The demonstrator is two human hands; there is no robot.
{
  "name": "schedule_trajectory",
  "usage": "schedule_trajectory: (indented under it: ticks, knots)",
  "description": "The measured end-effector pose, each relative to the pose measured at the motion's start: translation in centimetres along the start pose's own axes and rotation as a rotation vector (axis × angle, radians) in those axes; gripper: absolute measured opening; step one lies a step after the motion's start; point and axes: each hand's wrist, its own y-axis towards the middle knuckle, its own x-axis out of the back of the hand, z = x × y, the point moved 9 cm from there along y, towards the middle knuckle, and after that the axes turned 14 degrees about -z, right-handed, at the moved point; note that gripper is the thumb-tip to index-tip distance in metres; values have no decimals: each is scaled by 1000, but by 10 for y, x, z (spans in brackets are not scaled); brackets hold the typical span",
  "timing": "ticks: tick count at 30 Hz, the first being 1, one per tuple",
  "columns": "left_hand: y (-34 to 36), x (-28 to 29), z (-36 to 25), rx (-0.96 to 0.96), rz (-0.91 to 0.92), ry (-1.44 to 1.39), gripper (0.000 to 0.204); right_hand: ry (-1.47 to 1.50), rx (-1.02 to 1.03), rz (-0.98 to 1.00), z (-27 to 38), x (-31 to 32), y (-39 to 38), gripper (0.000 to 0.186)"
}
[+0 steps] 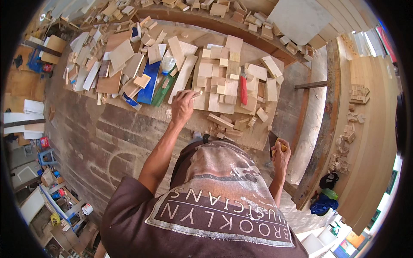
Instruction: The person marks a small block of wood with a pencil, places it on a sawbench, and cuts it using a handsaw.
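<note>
My left hand (183, 103) is closed on a small pale wood piece (198, 93), held above the near edge of the plywood work board (262, 139). At my right side, beside the board's near right corner, my right hand (279, 155) grips a tool with a yellow wooden handle and a dark flat blade, apparently a saw (272, 142). Beyond my hands lie many pale wood blocks (217, 79), a red-handled tool (243, 88) on top of them, and to the left a blue board (149, 79), a green board (163, 94) and a clear plastic bottle (167, 64).
A shelf (189, 17) of small wooden pieces runs along the back. On the right a long bench (370, 142) holds small wooden assemblies (344, 146) and dark cloth items (322, 202). Clutter, panels and a blue stool (47, 157) line the left side.
</note>
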Motion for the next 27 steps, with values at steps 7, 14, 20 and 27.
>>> schedule_trajectory:
  ticks: [7,14,20,27]
  knots:
    - [-11,-45,-1,-288,244,105,27,-28,25,21,7,-9,-4,28]
    - [-96,-10,-14,-388,784,-56,27,-26,-14,7,6,-10,-16,29]
    - [-31,-8,13,-190,321,79,32,-51,-14,4,0,-12,-21,29]
    - [-42,-33,-17,-395,633,470,82,-25,20,15,15,-17,-27,31]
